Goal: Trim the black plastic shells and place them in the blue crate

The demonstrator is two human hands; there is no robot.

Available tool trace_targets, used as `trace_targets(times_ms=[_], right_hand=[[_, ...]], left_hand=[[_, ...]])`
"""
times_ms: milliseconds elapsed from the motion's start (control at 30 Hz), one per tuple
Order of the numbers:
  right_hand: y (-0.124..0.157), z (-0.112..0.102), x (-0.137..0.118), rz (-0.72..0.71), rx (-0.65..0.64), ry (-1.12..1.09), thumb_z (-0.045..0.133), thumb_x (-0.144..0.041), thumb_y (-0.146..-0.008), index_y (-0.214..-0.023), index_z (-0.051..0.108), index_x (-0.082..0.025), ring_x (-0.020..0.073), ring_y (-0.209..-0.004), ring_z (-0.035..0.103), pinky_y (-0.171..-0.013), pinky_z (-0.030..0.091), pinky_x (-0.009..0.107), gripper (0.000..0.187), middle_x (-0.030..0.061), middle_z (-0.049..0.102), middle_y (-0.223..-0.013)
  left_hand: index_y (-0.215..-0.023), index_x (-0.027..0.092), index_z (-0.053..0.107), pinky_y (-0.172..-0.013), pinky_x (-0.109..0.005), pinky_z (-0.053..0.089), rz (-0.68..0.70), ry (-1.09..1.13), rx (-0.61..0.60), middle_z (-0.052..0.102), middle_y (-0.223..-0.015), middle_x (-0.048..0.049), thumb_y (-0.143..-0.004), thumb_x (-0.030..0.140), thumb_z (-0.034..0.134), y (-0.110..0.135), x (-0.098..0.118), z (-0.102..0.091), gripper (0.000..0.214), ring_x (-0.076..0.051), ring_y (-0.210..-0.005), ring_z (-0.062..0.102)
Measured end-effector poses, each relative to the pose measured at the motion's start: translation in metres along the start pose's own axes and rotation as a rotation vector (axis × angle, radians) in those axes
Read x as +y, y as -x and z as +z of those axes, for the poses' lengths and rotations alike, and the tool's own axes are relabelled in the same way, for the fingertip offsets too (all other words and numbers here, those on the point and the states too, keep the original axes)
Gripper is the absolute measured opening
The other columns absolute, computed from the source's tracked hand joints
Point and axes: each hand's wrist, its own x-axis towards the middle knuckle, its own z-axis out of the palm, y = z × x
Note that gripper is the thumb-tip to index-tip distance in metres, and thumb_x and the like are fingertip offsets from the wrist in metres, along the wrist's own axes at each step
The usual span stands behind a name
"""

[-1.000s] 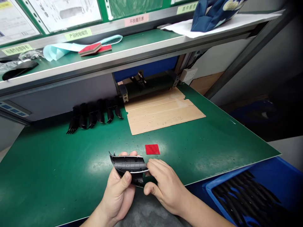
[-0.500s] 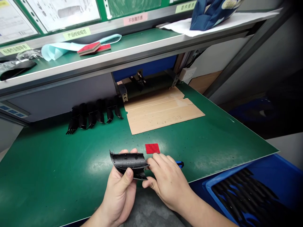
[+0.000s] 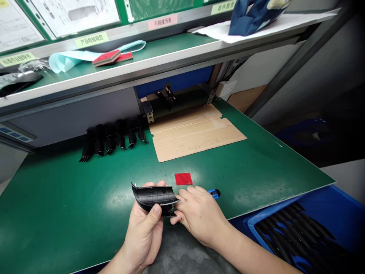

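Observation:
My left hand [image 3: 145,232] grips a curved black plastic part [image 3: 155,196] just above the near edge of the green table [image 3: 71,198], thumb pressed on its lower edge. My right hand [image 3: 199,213] is closed, its fingertips pinched against the part's right end. A blue and black tool [image 3: 213,193] sticks out past the knuckles of that hand; whether the hand holds it I cannot tell. A small red square [image 3: 183,178] lies flat on the table just behind the part.
Several black parts [image 3: 114,139] stand in a row at the back left. A cardboard sheet [image 3: 194,133] lies at the back centre. A blue bin [image 3: 299,232] of black parts sits low right. The shelf [image 3: 128,72] above carries red pads and a pale blue strip.
My right hand has slid slightly down and left along the part's right end, baring the blue tool behind it. The part has tilted a little in my left hand.

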Motion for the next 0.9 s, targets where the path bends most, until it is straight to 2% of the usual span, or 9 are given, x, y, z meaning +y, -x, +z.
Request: trace_targets(times_ms=[100, 267, 367, 467, 533, 600, 667, 733, 900], right_hand=[[-0.001, 0.001, 0.006, -0.056, -0.075, -0.250, 0.032, -0.053, -0.095, -0.067, 0.055, -0.020, 0.0156, -0.062, 0.044, -0.060, 0.028, 0.032, 0.049, 0.0012, 0.057, -0.067], [0.000, 0.003, 0.011, -0.048, -0.348, -1.042, 0.023, -0.077, -0.082, -0.061, 0.040, -0.020, 0.0097, -0.053, 0.034, -0.051, 0.027, 0.024, 0.064, -0.0045, 0.038, -0.059], [0.003, 0.007, 0.016, 0.027, -0.273, -1.231, 0.016, -0.085, -0.074, -0.062, 0.040, -0.021, 0.0100, -0.050, 0.036, -0.049, 0.031, 0.025, 0.069, -0.0048, 0.038, -0.055], [0.006, 0.009, 0.025, 0.146, -0.091, -1.014, 0.031, -0.079, -0.080, -0.068, 0.046, -0.021, 0.0117, -0.055, 0.042, -0.053, 0.035, 0.025, 0.061, -0.0033, 0.045, -0.060], [0.008, 0.006, 0.030, 0.254, 0.043, -0.738, 0.045, -0.062, -0.087, -0.075, 0.053, -0.021, 0.0136, -0.066, 0.048, -0.059, 0.039, 0.026, 0.044, -0.0002, 0.052, -0.072], [0.010, -0.001, 0.031, 0.303, 0.136, -0.590, 0.050, -0.050, -0.089, -0.085, 0.057, -0.022, 0.0143, -0.075, 0.052, -0.064, 0.043, 0.025, 0.029, 0.0015, 0.056, -0.083], [0.012, -0.010, 0.027, 0.244, 0.135, -0.620, 0.059, -0.046, -0.085, -0.098, 0.058, -0.023, 0.0138, -0.079, 0.055, -0.067, 0.045, 0.025, 0.026, 0.0018, 0.056, -0.093], [0.014, -0.016, 0.018, 0.161, 0.088, -0.610, 0.067, -0.045, -0.079, -0.105, 0.058, -0.025, 0.0132, -0.081, 0.057, -0.072, 0.047, 0.025, 0.035, 0.0020, 0.054, -0.103], [0.030, -0.005, -0.006, 0.249, 0.086, -0.449, 0.066, -0.034, -0.080, -0.089, 0.063, -0.025, 0.0139, -0.086, 0.061, -0.081, 0.046, 0.026, 0.013, -0.0005, 0.056, -0.112]], left_hand=[[-0.110, 0.029, 0.060, -0.091, -0.037, 0.047, 0.000, -0.006, 0.008, 0.064, -0.122, -0.0056, -0.075, 0.021, 0.073, 0.000, -0.001, -0.002, 0.038, -0.020, -0.102, 0.062], [-0.110, 0.030, 0.061, -0.098, -0.038, 0.041, -0.002, 0.020, 0.018, 0.065, -0.122, -0.0048, -0.073, 0.025, 0.076, -0.002, -0.002, -0.005, 0.040, -0.021, -0.109, 0.060], [-0.111, 0.033, 0.061, -0.096, -0.036, 0.041, 0.000, 0.043, 0.001, 0.065, -0.123, -0.0030, -0.074, 0.025, 0.075, -0.004, -0.001, -0.006, 0.041, -0.020, -0.109, 0.060], [-0.112, 0.034, 0.060, -0.098, -0.036, 0.040, -0.003, 0.054, -0.017, 0.064, -0.126, -0.0026, -0.076, 0.025, 0.072, -0.005, 0.001, -0.009, 0.039, -0.019, -0.111, 0.059], [-0.114, 0.033, 0.059, -0.101, -0.038, 0.037, -0.024, 0.036, 0.000, 0.062, -0.129, -0.0032, -0.079, 0.024, 0.069, -0.006, 0.001, -0.010, 0.037, -0.020, -0.113, 0.058], [-0.116, 0.030, 0.059, -0.107, -0.040, 0.033, -0.071, -0.003, 0.034, 0.060, -0.131, -0.0044, -0.082, 0.022, 0.066, -0.008, 0.001, -0.009, 0.036, -0.019, -0.115, 0.057], [-0.118, 0.027, 0.058, -0.110, -0.040, 0.029, -0.142, -0.042, 0.057, 0.060, -0.131, -0.0063, -0.082, 0.019, 0.065, -0.010, -0.001, -0.006, 0.037, -0.019, -0.119, 0.054], [-0.119, 0.026, 0.059, -0.111, -0.042, 0.032, -0.210, -0.055, 0.061, 0.062, -0.128, -0.0068, -0.080, 0.016, 0.067, -0.012, -0.005, -0.005, 0.042, -0.022, -0.122, 0.053], [-0.110, 0.030, 0.066, -0.108, -0.047, 0.039, -0.365, -0.083, 0.058, 0.066, -0.124, -0.0027, -0.078, 0.016, 0.067, -0.018, -0.019, -0.027, 0.035, -0.027, -0.124, 0.052]])
